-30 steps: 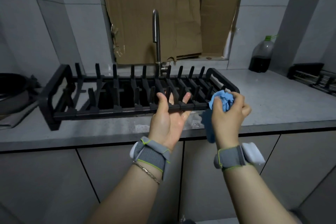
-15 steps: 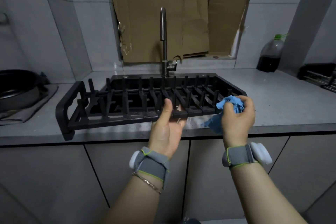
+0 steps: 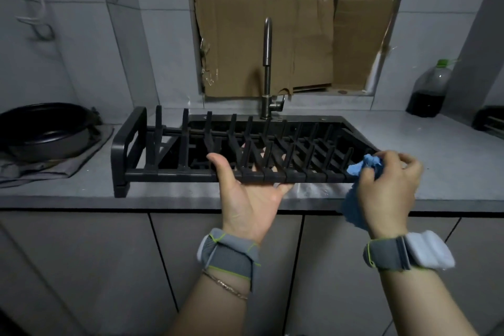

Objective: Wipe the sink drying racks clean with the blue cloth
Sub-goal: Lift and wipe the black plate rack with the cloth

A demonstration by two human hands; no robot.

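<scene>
Left grip (image 3: 246,199) was palm-up at the front rail of the rack (image 3: 169,172). The thumb was hooked over the top of the rail and the fingers were tucked underneath, you could see them through the slats. So it was clamped on the rack, roughly mid-rail. Right grip (image 3: 387,188) was bunched round the cloth (image 3: 368,165), fingers curled into it, with the wad pressed against the rack's right front corner. A loose tail of cloth hung down past the front edge of the tabletop (image 3: 450,166), in front of the cabinet doors (image 3: 81,267).

The rack was black with rows of upright prongs, and it lay across the sink (image 3: 338,124), long side running left to right. Its left end, the one with the loop handle, sat on the tabletop left of the sink. The front rail ran close to the tabletop's front edge. Couldn't tell if the right end was resting on anything or being held up.

The tap (image 3: 267,63) stood at the sink's back edge, with cardboard (image 3: 259,43) filling the window behind it. A pan (image 3: 46,131) sat on a grey rag (image 3: 68,169) at the tabletop's left end. A bottle (image 3: 429,90) of dark liquid stood in the back right corner, and the end of a second rack (image 3: 491,123) showed at the far right edge. Grey wristbands (image 3: 229,251) on both wrists, thin bracelet (image 3: 226,285) on the left.
</scene>
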